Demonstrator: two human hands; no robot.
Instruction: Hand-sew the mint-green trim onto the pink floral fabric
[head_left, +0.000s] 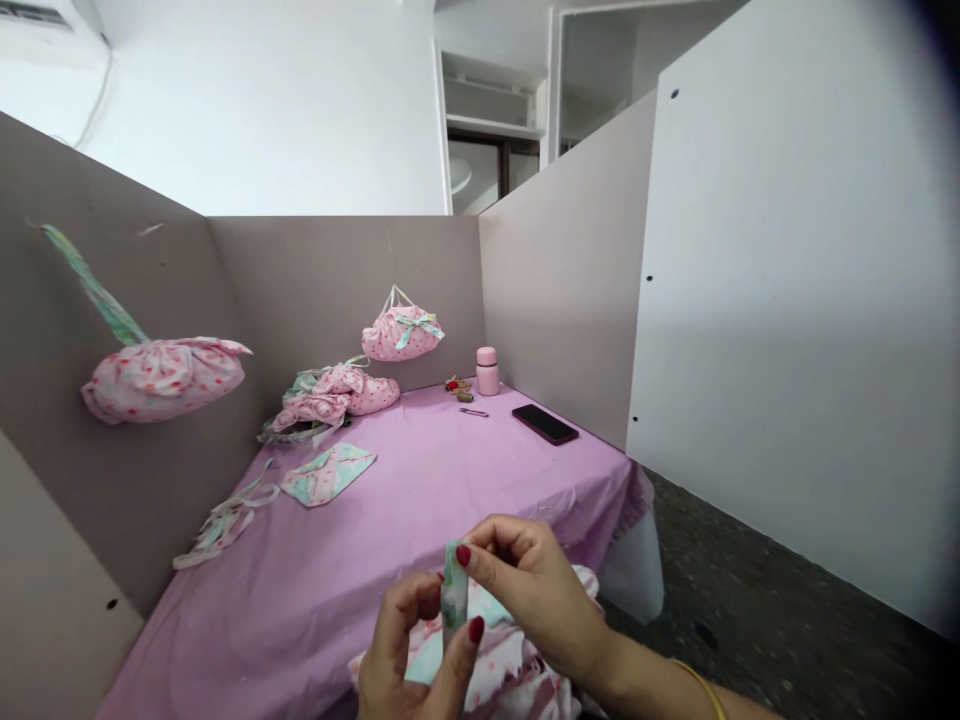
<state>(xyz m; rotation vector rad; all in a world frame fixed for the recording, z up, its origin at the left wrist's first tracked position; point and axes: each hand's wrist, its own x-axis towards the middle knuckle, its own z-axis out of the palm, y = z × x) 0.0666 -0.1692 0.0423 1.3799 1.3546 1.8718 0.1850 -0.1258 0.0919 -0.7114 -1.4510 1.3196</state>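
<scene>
A narrow strip of pale green fabric stands upright between my hands at the table's near edge. My right hand pinches its upper end between thumb and fingertips. Around its lower part close the thumb and fingers of my left hand. Beneath both hands lies a bunched pink and pale green printed cloth, partly covered by them. Whether the strip is joined to this cloth, I cannot tell.
A purple-covered table holds a folded fabric piece, fabric strips, piled printed cloth, a phone, a pink bottle and small scissors. Cloth bundles hang left and at the back. Panels enclose the table.
</scene>
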